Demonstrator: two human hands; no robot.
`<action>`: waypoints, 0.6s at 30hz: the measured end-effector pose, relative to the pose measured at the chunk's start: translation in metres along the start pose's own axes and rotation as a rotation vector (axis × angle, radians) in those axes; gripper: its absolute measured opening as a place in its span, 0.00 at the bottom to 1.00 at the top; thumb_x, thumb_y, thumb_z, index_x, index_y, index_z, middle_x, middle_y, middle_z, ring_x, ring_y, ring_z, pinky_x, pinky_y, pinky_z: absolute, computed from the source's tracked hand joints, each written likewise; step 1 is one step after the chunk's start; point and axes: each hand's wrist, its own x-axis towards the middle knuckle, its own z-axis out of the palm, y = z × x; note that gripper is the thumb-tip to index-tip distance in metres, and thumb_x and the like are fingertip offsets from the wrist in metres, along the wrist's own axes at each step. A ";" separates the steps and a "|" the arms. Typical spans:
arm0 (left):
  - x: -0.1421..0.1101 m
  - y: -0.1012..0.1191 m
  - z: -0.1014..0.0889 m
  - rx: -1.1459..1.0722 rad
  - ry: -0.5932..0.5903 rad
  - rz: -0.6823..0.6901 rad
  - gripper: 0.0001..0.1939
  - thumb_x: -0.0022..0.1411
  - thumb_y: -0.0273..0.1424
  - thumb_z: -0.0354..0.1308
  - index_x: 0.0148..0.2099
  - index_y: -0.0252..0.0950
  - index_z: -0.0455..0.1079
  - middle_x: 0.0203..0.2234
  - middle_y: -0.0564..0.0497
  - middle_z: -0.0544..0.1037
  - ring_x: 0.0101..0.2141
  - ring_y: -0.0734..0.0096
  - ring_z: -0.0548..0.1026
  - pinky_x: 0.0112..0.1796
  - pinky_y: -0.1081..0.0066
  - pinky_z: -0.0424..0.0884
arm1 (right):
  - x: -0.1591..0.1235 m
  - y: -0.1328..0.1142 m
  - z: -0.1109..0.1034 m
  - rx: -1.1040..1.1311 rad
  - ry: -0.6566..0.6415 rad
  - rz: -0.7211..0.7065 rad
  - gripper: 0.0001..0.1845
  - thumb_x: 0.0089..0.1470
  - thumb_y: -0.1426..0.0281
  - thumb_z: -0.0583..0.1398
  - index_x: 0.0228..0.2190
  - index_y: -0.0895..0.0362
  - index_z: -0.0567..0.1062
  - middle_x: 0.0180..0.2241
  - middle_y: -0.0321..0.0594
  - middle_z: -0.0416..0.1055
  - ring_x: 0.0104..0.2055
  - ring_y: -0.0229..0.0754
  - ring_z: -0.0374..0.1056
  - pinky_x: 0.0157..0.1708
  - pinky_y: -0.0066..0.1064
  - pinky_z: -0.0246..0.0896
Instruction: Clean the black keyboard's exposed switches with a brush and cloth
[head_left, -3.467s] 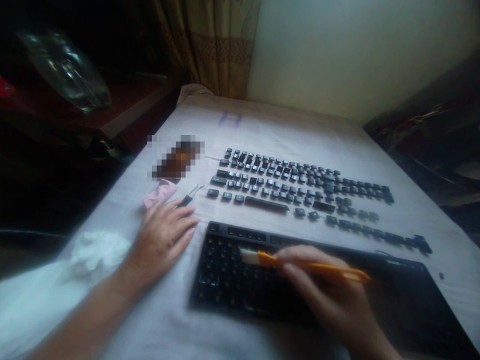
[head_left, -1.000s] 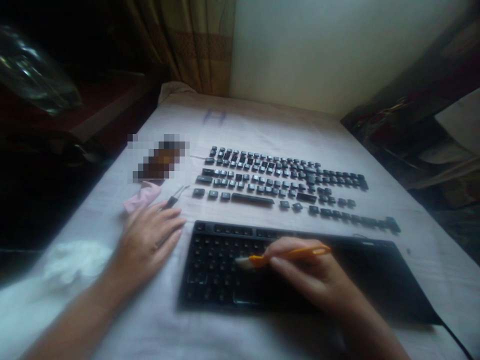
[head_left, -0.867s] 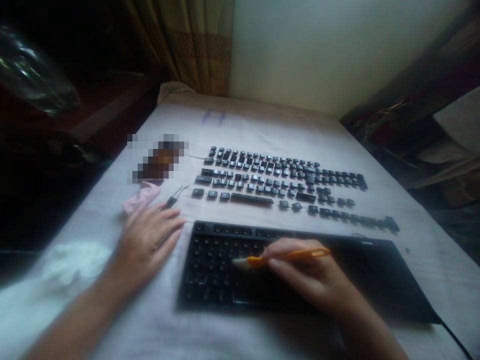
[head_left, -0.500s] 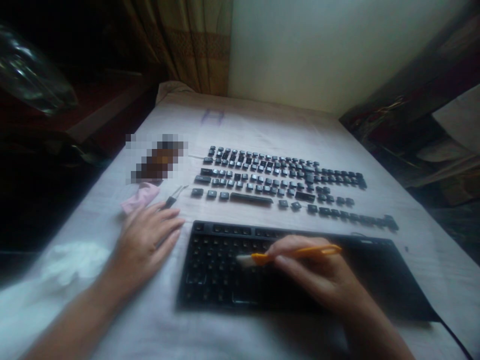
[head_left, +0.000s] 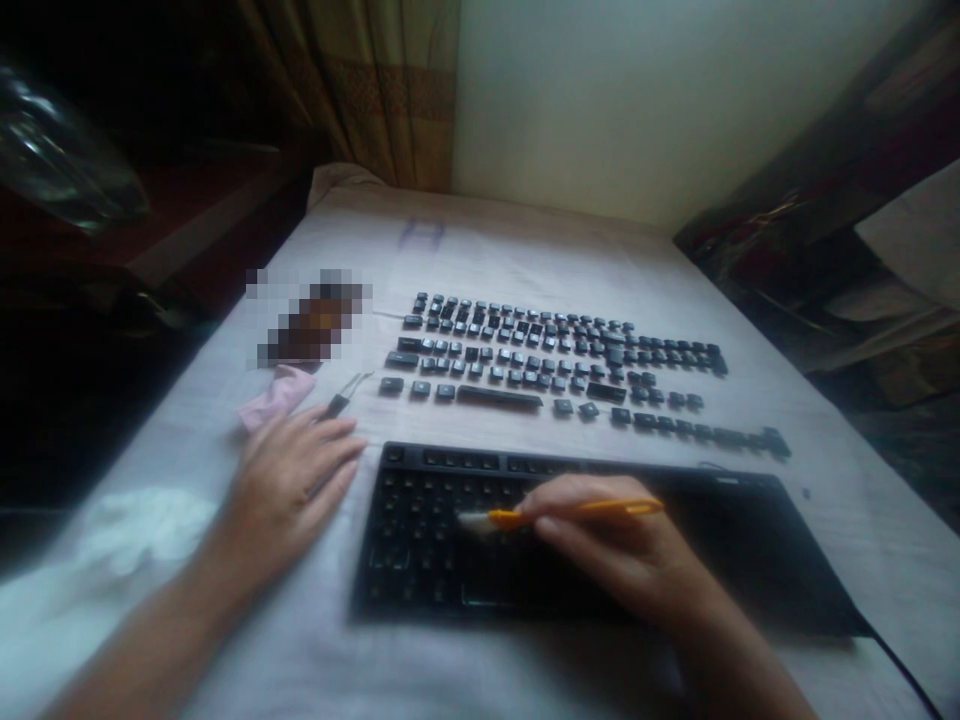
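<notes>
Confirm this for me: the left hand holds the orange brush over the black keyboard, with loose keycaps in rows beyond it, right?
Wrong hand: the head view shows the right hand, not the left hand, holding the orange brush over the black keyboard, with loose keycaps in rows beyond it.

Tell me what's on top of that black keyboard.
The right hand is over the black keyboard, holding an orange brush with pale bristles. Whether the bristles touch it is unclear. The stretch of keyboard beneath the hand is covered.
</notes>
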 end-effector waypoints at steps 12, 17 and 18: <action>0.000 0.001 0.000 -0.032 -0.015 -0.052 0.13 0.68 0.37 0.54 0.52 0.45 0.73 0.51 0.49 0.79 0.57 0.50 0.71 0.60 0.42 0.64 | 0.001 0.000 0.002 -0.021 -0.066 0.024 0.06 0.59 0.75 0.63 0.34 0.56 0.81 0.31 0.42 0.83 0.32 0.43 0.80 0.34 0.29 0.76; -0.001 0.001 0.001 -0.036 -0.008 -0.058 0.13 0.69 0.37 0.54 0.52 0.46 0.73 0.51 0.50 0.79 0.58 0.51 0.71 0.60 0.44 0.63 | 0.001 0.003 0.009 0.034 0.061 -0.023 0.06 0.58 0.76 0.65 0.34 0.54 0.82 0.31 0.40 0.84 0.33 0.43 0.81 0.35 0.30 0.78; -0.001 0.001 0.001 -0.030 -0.008 -0.049 0.13 0.69 0.38 0.53 0.52 0.46 0.73 0.51 0.50 0.79 0.58 0.51 0.71 0.60 0.44 0.63 | 0.001 0.003 0.008 0.040 0.106 -0.032 0.07 0.57 0.77 0.65 0.34 0.54 0.82 0.31 0.40 0.84 0.32 0.42 0.81 0.35 0.29 0.78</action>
